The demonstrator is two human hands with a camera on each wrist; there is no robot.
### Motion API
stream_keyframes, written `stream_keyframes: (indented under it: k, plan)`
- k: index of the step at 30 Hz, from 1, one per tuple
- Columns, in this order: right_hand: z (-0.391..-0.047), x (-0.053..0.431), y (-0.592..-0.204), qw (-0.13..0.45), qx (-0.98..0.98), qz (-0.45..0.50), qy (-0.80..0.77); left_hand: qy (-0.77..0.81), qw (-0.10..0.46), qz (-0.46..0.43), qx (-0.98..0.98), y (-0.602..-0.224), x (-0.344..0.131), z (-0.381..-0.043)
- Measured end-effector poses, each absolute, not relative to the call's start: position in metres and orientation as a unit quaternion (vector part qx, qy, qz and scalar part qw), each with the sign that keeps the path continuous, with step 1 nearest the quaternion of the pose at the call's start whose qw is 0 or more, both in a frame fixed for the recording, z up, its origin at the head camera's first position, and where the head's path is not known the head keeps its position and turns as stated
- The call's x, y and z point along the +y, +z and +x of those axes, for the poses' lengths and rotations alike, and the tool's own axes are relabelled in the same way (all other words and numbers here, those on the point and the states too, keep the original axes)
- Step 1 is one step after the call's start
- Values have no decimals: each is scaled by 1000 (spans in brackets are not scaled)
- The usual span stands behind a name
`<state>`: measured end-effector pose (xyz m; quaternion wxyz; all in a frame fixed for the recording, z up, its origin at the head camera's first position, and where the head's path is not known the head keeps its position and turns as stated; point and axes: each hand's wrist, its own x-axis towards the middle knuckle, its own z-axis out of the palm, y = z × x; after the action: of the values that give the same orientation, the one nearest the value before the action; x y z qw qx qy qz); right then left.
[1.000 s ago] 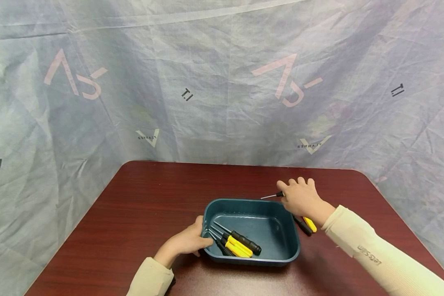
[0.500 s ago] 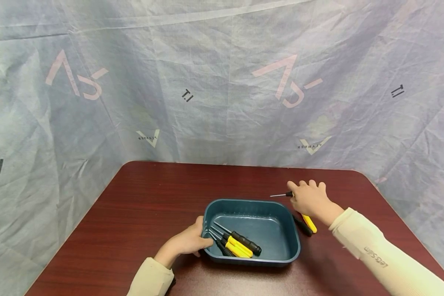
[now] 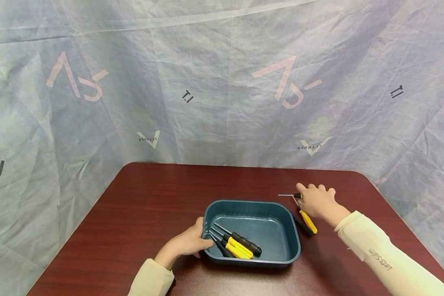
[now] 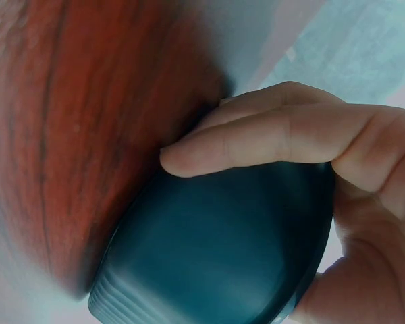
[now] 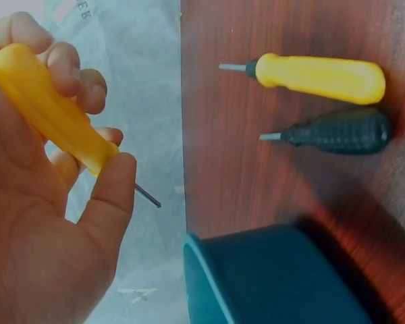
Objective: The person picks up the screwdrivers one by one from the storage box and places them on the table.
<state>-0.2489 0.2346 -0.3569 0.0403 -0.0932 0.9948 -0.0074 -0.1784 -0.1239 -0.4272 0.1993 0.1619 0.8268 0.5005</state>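
My left hand [image 3: 186, 241] grips the left end of a dark teal plastic tray [image 3: 274, 230], thumb over the rim. In the left wrist view, its fingers [image 4: 256, 138] lie along the tray's outer wall [image 4: 216, 229]. Inside the tray lie several screwdrivers, among them yellow-handled ones [image 3: 240, 248] and a thick black one [image 3: 246, 243]. Beyond the tray's right end, my right hand [image 3: 318, 200] holds a yellow-handled screwdriver [image 5: 54, 108] above the table, its thin shaft pointing left. Below that hand, another yellow-handled screwdriver [image 3: 308, 223] and a black-handled screwdriver [image 3: 302, 226] lie side by side on the table.
A dark red wood-grain table [image 3: 163, 185] carries the tray. Grey printed cloth [image 3: 214, 102] hangs behind and beside it. The two loose screwdrivers lie close to the tray's right wall.
My right hand has moved right and slightly nearer, away from the tray, carrying the screwdriver. More of the loose yellow screwdriver now shows. The left hand and tray have stayed in place.
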Motion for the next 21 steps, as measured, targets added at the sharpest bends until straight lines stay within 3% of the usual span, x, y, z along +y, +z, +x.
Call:
stream_keyframes:
  k: [21]
  plan:
    - [-261, 279, -380, 132, 981, -66, -123, 494, 188, 167, 832, -427, -124, -178]
